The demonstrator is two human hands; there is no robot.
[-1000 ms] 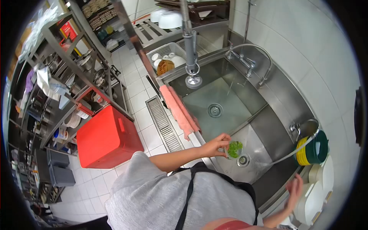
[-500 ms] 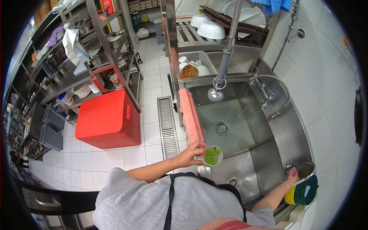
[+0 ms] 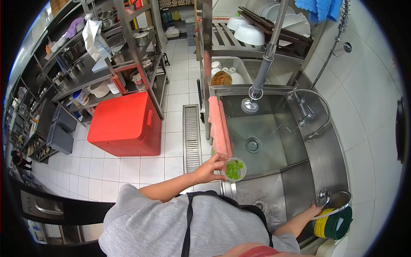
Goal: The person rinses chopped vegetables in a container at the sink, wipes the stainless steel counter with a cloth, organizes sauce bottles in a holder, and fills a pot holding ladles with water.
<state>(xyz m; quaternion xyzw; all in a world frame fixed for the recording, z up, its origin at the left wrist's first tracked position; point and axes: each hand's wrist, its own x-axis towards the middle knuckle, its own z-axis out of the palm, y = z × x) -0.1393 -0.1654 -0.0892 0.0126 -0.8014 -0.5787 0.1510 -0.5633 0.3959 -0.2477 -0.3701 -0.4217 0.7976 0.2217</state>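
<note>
My left hand [image 3: 210, 168] grips the rim of a small clear tub [image 3: 244, 171], fingers on its left side. Chopped green leaves [image 3: 233, 169] lie inside the tub. It is held above the front left of the steel sink [image 3: 280, 188]. My right hand [image 3: 314, 210] reaches to the sink's right side, just below a small curved tap [image 3: 327, 195]. Its fingers are small and partly hidden there, so I cannot make out their grip. Close by that hand stands a dark green tub with a yellow label [image 3: 325, 227].
A deep basin [image 3: 267, 143] with shallow water lies beyond, under a hanging spray head [image 3: 250, 105]. A pink towel [image 3: 218, 124] drapes over its left edge. A large red box [image 3: 124, 126] stands on the tiled floor. White bowls [image 3: 249, 35] sit on the rack behind.
My right hand has moved down and left, from the curved tap to just below it. My left hand still holds the tub of leaves. The camera view has shifted slightly.
</note>
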